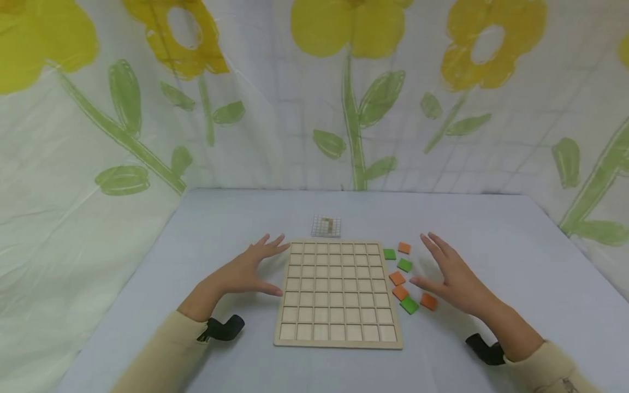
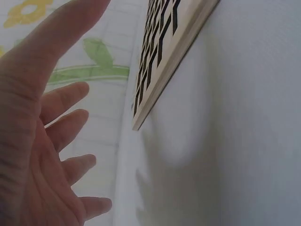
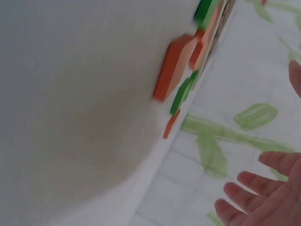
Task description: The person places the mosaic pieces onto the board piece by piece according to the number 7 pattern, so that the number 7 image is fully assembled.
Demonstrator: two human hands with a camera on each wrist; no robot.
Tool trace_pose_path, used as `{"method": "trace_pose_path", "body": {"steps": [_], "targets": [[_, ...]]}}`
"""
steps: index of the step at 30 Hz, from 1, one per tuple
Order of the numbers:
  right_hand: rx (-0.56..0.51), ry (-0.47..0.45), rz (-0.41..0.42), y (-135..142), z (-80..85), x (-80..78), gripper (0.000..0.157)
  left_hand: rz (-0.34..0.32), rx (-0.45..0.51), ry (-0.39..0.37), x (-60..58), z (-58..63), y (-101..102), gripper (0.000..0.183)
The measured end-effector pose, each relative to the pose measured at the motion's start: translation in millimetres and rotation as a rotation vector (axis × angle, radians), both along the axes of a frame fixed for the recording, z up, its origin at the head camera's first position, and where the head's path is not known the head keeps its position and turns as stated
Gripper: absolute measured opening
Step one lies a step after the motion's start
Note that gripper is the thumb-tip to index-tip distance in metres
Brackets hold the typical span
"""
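Note:
A wooden grid board (image 1: 338, 345) with square cells lies in the middle of the table, its cells bare. Beside its left edge my left hand (image 1: 245, 268) hovers with fingers spread, holding nothing; the left wrist view shows its palm and the board's edge (image 2: 164, 70) apart from it. To the right of the board lie several loose square tiles, orange (image 1: 428, 301) and green (image 1: 409, 305). Over the table just right of them is my right hand (image 1: 459, 278), fingers extended and nothing in it. An orange tile (image 3: 175, 68) shows near it in the right wrist view.
Behind the board lies a small card (image 1: 326, 226) with a printed grid and a few coloured squares. The white table (image 1: 236, 213) ends at a hanging sheet (image 1: 275, 136) painted with yellow flowers. Dark wrist devices (image 1: 226, 328) sit at both cuffs.

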State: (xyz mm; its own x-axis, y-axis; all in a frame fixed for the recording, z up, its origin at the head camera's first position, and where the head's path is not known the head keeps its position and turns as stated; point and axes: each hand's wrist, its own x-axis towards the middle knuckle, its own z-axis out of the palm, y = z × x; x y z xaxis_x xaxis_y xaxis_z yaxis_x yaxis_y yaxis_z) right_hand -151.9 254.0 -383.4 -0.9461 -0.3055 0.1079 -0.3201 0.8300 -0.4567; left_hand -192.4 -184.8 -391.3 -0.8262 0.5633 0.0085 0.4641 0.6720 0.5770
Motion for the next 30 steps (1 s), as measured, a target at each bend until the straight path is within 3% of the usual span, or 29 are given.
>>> {"method": "trace_pose_path", "body": {"steps": [4, 9, 13, 20, 23, 30], "targets": [[-0.066, -0.033, 0.000, -6, 4.8, 10.7, 0.086, 0.011, 0.008, -0.020, -5.3, -5.9, 6, 0.097], [-0.109, 0.003, -0.037, -6, 2.8, 20.1, 0.059, 0.058, 0.018, -0.052, -12.5, -11.4, 12, 0.094], [-0.182, -0.081, -0.098, 0, -4.3, 23.3, 0.044, 0.061, 0.063, -0.091, -16.7, -18.4, 15, 0.092], [-0.236, -0.253, -0.154, 15, -18.8, 20.5, 0.043, 0.074, 0.040, -0.126, -17.5, -35.8, 19, 0.094], [-0.253, -0.276, -0.123, 21, -24.2, 18.3, 0.043, 0.073, 0.057, -0.112, -16.7, -40.6, 20, 0.094], [-0.232, -0.274, -0.049, 26, -31.9, 13.8, 0.037, 0.004, 0.045, -0.008, -16.1, -44.0, 20, 0.092]]}}
